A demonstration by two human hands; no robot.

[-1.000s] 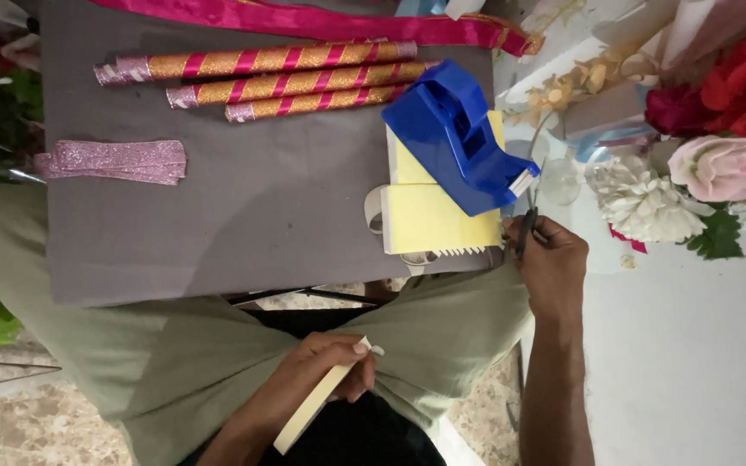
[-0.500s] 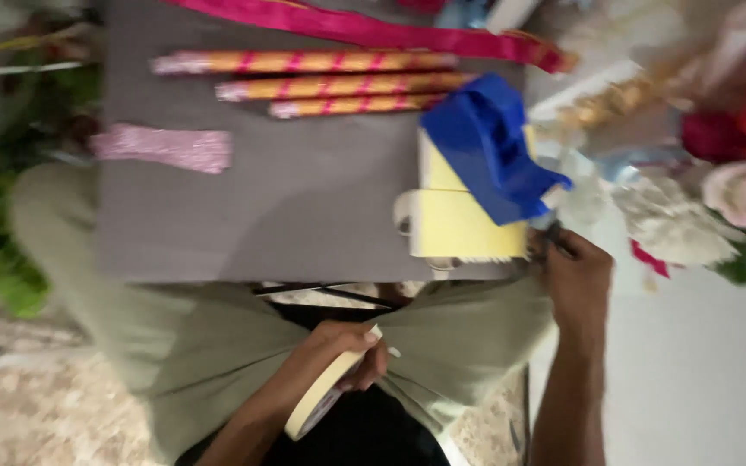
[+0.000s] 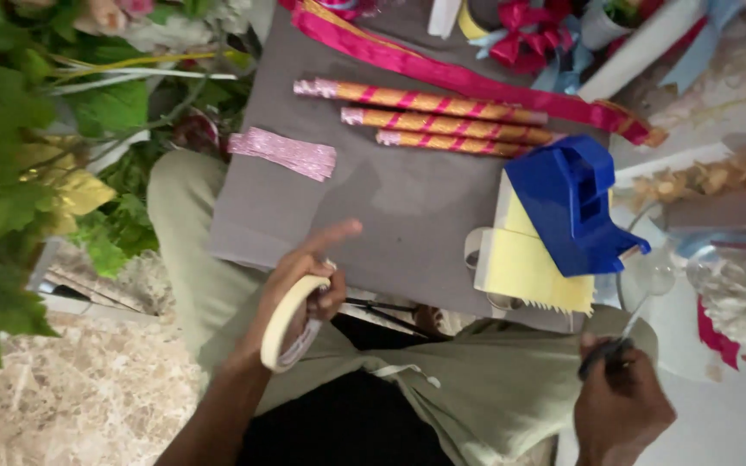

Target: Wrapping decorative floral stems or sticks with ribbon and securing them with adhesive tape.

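Left hand (image 3: 308, 276) closed around tape roll (image 3: 287, 321) at board (image 3: 407, 207) near edge; right hand (image 3: 619, 406) gripping scissors (image 3: 616, 341) off its right corner.

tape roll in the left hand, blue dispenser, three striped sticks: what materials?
Tape roll: looks like cream paper masking tape, matte.
Blue dispenser: likely moulded plastic, smooth with a slight sheen.
Striped sticks: wrapped in glittery orange and pink ribbon or foil; the core is hidden.

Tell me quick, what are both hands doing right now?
Left hand: holding a roll of tape, forefinger out.
Right hand: closed on scissors.
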